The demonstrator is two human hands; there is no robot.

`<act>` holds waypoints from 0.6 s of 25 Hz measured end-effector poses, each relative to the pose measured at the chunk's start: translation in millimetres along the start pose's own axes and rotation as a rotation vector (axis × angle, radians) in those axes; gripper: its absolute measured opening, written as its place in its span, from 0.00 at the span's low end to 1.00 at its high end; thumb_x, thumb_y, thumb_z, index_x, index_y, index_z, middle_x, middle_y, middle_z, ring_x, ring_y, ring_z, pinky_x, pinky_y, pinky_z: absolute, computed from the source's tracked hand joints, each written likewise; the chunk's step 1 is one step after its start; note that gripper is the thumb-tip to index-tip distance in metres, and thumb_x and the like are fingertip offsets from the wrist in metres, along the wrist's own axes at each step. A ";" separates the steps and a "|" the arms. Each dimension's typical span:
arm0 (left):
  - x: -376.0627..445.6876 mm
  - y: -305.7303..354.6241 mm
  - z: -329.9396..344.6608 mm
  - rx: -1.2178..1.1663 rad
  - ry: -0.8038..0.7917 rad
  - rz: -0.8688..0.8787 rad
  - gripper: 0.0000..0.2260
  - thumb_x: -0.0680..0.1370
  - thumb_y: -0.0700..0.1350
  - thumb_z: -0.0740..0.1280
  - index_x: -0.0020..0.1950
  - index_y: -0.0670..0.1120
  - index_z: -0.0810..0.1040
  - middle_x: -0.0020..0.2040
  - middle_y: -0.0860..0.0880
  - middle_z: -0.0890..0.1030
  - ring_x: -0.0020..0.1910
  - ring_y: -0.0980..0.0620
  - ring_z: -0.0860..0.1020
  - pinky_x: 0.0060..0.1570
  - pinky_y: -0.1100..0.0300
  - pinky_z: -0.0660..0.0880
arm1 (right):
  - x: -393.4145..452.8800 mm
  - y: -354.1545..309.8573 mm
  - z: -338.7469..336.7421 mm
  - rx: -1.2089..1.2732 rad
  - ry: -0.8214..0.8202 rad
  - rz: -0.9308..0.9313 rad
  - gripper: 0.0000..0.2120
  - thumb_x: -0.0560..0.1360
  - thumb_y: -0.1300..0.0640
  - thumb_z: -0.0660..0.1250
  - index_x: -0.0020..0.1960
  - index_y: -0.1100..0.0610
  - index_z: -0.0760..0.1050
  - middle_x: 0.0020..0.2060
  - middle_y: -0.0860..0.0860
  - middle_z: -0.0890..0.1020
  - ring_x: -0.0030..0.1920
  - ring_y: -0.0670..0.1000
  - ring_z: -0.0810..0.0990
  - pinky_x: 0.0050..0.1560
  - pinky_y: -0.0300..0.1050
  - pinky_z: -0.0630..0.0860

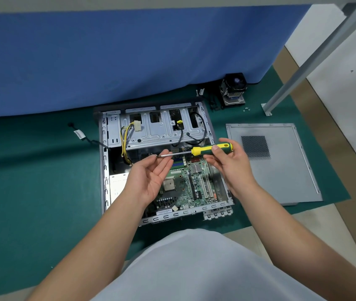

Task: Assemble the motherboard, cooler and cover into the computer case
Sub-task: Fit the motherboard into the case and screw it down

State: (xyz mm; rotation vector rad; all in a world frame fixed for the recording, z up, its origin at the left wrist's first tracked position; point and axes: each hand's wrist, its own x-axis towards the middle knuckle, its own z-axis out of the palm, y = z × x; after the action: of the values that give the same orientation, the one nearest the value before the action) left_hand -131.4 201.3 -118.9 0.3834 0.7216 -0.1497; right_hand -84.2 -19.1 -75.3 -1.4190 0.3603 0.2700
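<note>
Under both hands (191, 170), the motherboard (191, 187).

Green motherboard (191, 183) inside open case (105, 170)

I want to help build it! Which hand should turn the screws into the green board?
Probably the right hand: it already grips the yellow-and-green screwdriver's handle above the green motherboard. The left hand is palm-up, only touching the metal tip, so it can steady the screw.
</note>
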 end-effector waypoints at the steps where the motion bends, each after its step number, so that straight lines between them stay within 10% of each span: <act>1: 0.3 -0.2 -0.9 0.011 0.015 0.004 0.12 0.82 0.34 0.62 0.66 0.36 0.71 0.61 0.33 0.82 0.59 0.36 0.83 0.55 0.47 0.82 | -0.2 0.1 0.0 -0.007 -0.002 -0.007 0.13 0.80 0.62 0.70 0.63 0.55 0.74 0.54 0.63 0.84 0.50 0.59 0.87 0.53 0.45 0.84; 15: 2.2 -3.9 -2.6 0.021 0.120 -0.054 0.11 0.83 0.33 0.64 0.64 0.34 0.75 0.56 0.32 0.83 0.54 0.37 0.85 0.47 0.51 0.84 | -4.9 9.9 -15.5 -0.095 -0.053 -0.093 0.15 0.79 0.62 0.72 0.60 0.46 0.78 0.57 0.60 0.80 0.52 0.59 0.87 0.58 0.52 0.82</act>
State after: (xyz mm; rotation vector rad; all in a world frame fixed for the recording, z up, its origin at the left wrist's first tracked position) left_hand -132.5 198.7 -123.2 0.3951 0.8495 -0.1868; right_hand -93.8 -33.0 -84.1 -1.5148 0.2400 0.2504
